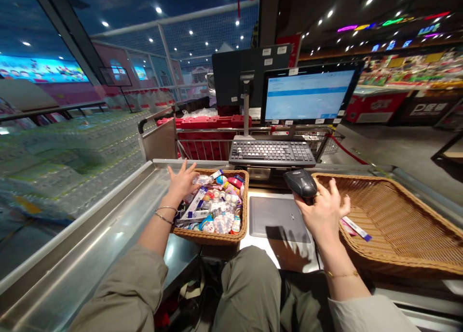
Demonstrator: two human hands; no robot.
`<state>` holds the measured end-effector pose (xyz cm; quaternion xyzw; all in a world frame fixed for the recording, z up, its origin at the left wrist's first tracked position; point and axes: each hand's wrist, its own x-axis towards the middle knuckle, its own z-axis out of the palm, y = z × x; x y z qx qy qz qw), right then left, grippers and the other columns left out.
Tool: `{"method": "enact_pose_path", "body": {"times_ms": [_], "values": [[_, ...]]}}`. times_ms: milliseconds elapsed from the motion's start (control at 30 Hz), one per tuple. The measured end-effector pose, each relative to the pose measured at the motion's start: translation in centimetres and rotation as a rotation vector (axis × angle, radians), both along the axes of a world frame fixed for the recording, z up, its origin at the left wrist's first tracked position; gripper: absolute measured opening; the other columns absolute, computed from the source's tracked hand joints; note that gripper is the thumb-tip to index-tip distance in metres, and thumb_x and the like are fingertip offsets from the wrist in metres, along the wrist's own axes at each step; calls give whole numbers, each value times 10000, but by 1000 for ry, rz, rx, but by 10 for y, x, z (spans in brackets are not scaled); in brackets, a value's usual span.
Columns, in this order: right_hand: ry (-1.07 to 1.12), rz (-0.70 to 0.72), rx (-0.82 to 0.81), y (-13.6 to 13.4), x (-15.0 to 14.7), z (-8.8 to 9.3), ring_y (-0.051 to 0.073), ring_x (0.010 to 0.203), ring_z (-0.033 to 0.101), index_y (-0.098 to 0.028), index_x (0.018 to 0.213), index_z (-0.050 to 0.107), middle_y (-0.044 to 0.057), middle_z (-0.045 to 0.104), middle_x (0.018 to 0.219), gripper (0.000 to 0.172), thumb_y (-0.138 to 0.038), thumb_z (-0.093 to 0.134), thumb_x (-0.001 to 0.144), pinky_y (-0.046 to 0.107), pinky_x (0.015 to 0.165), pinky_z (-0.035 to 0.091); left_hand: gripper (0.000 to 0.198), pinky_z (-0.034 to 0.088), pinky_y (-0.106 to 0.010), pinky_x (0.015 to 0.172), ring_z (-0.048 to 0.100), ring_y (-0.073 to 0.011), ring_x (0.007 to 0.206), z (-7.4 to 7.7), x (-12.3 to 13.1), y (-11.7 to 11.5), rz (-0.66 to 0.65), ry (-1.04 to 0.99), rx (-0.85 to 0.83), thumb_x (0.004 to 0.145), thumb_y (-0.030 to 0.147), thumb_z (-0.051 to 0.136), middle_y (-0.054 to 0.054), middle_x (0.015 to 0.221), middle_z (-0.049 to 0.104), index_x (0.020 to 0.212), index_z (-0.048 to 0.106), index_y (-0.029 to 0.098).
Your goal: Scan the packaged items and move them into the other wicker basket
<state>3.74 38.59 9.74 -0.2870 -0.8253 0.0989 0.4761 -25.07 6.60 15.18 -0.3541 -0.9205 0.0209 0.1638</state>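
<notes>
My left hand is open with fingers spread, hovering at the back left corner of a wicker basket packed with small packaged goods. Its fingertips are nearest a clear plastic item lying in the pile. Boxed tubes, small bottles and colourful packets fill that basket. My right hand grips a black handheld barcode scanner. Beyond it, a larger wicker basket holds one white and blue packet.
A flat scanner plate is set in the steel checkout counter between the baskets. Behind stand a keyboard, a monitor and a red-and-metal shopping cart. Shrink-wrapped bottled water is stacked at left.
</notes>
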Motion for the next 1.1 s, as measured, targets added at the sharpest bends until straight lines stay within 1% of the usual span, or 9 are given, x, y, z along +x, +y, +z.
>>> {"method": "enact_pose_path", "body": {"times_ms": [100,167,267,367,467,633,733,900,1100], "values": [[12,2,-17,0,1,0,389,1474,347,-202,806,682,132,690,1326,339,-508,551,870,715,1138,141,292,9,-871,1120,166,-372,1583,9,4,9,-5,38,86,917,355,671,-51,1626,428,1202,708,302],[13,3,-23,0,2,2,383,1478,349,-204,816,687,126,689,1334,342,-515,554,866,707,1144,139,313,11,-847,1144,160,-369,1584,14,9,19,-12,54,140,919,379,673,-45,1637,409,1222,702,305],[5,5,-23,-3,4,4,378,1481,344,-207,855,710,127,688,1335,338,-500,542,873,706,1147,130,331,11,-840,1152,145,-379,1586,17,19,41,-39,61,195,907,406,691,-38,1647,390,1223,707,307],[-5,8,-20,-5,6,7,381,1486,328,-206,863,718,132,682,1342,319,-472,541,879,716,1145,123,350,16,-856,1140,111,-388,1589,18,33,69,-91,53,233,893,399,712,-41,1655,372,1229,707,301],[-2,7,-21,-6,8,9,379,1495,315,-203,860,716,131,673,1358,301,-462,563,878,723,1150,118,369,25,-869,1127,91,-393,1591,16,49,97,-138,24,254,885,386,724,-48,1657,363,1243,700,297],[-9,11,-16,-4,12,11,381,1508,309,-198,825,710,122,642,1414,290,-457,587,873,732,1158,112,375,53,-883,1111,46,-399,1593,11,74,141,-181,8,299,903,406,704,-39,1683,295,1263,685,304],[-20,17,1,-4,14,11,382,1512,309,-205,872,725,109,629,1435,266,-442,605,866,740,1157,118,391,65,-883,1111,35,-404,1592,9,86,163,-208,-9,320,903,418,704,-37,1692,265,1274,677,299],[-35,27,24,-5,16,14,393,1512,308,-208,902,738,108,620,1447,238,-410,624,849,733,1166,115,410,83,-871,1120,26,-404,1591,4,107,191,-260,-24,348,912,436,687,-52,1702,229,1295,662,291],[-68,41,14,-8,19,17,402,1511,305,-214,923,749,99,609,1461,232,-399,628,851,739,1158,126,431,96,-879,1111,20,-414,1587,-2,122,212,-303,-41,342,923,439,669,-63,1706,214,1326,644,287]]}}
